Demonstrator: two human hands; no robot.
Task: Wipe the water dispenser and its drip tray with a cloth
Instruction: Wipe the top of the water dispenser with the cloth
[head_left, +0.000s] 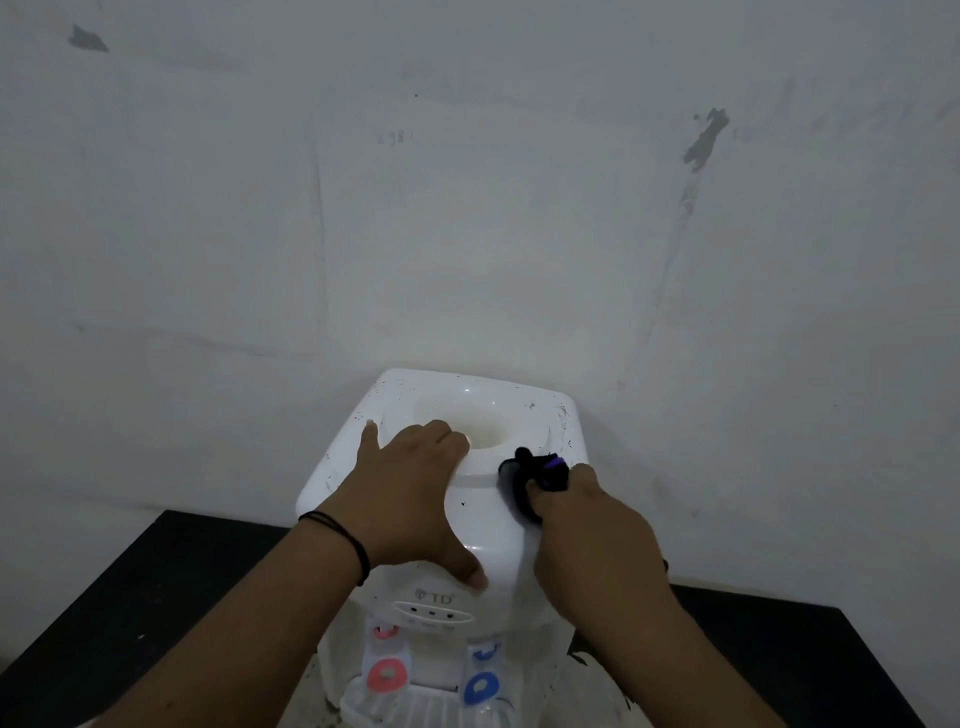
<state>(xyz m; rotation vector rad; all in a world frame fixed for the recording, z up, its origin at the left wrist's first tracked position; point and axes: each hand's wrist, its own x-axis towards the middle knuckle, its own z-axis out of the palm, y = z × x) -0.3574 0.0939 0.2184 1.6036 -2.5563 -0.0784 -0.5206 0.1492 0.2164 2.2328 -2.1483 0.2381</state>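
Your left hand (415, 488) lies flat on top of the water dispenser (447, 519) on the dark tabletop (130, 613) while your right hand (592, 525) grips the dark cloth (535, 473) at its right shoulder; push sideways too hard and the unit may skid toward the drip tray (415, 709).

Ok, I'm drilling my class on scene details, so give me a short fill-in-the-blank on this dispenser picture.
1. The cloth is gripped by the ____ hand.
2. The left hand rests flat on the dispenser's ____.
3. The tap on the dispenser's left as seen is pink; the other is ____.

Missing words: right; top; blue
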